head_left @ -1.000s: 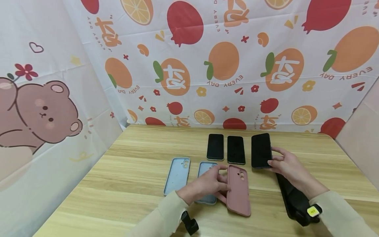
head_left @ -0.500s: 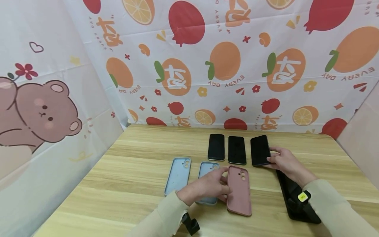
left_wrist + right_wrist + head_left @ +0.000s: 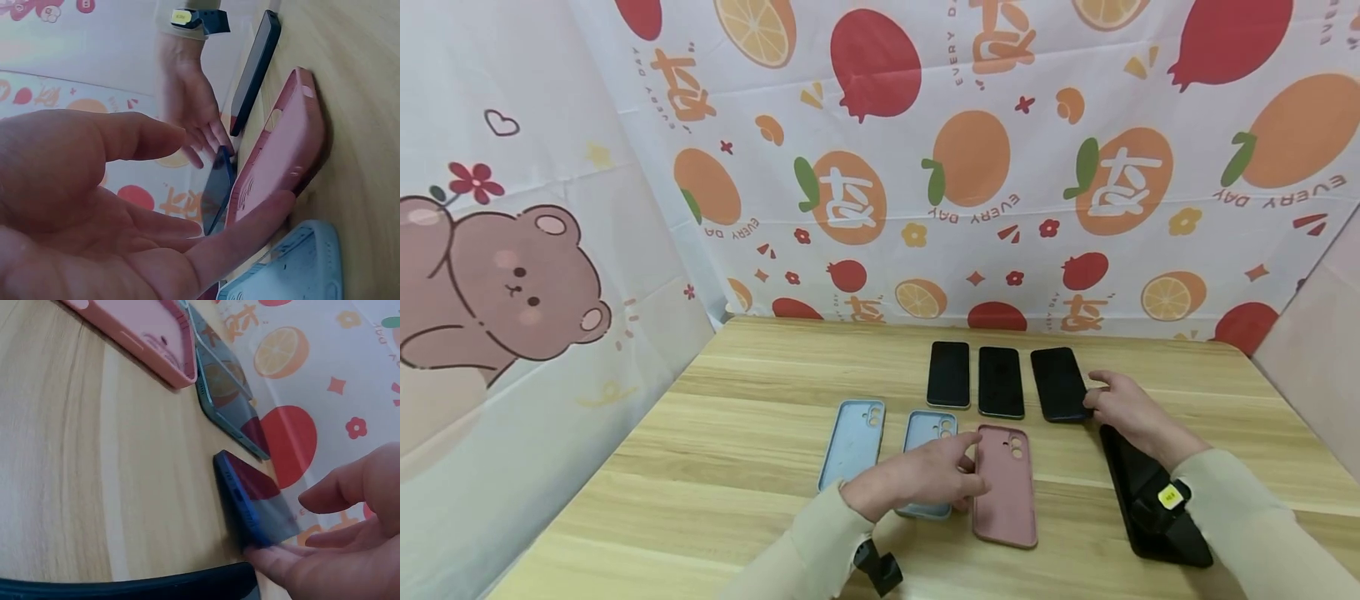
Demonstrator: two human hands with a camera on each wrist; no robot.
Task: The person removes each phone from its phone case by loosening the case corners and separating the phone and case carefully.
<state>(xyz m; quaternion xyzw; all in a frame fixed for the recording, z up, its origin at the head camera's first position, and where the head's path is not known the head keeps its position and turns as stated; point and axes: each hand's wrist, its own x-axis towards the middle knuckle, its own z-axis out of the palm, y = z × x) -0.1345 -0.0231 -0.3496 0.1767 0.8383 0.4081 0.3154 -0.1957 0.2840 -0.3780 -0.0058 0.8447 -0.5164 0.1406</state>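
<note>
My left hand (image 3: pixel 928 473) hovers at the left edge of a pink phone case (image 3: pixel 1004 504), thumb and fingers spread. In the left wrist view, one fingertip (image 3: pixel 278 203) touches or nearly touches that case's side. A light-blue phone case (image 3: pixel 922 427) is partly hidden beneath this hand. My right hand (image 3: pixel 1135 417) is at the right edge of a dark smartphone (image 3: pixel 1058 385). In the right wrist view, the thumb stands apart from the smartphone (image 3: pixel 253 500) while lower fingers touch its near edge. Neither hand grips anything.
Two more black smartphones (image 3: pixel 949 375) lie left of the third, in a row. Another light-blue case (image 3: pixel 852 442) lies at the left. A long black rimmed object (image 3: pixel 1122 479) sits partly under my right forearm. Printed cloth (image 3: pixel 880 208) hangs behind the table (image 3: pixel 760 375).
The right hand has lowered the dark smartphone to the table and loosened its grip. My left fingers have come off the pink case, which now lies flatter.
</note>
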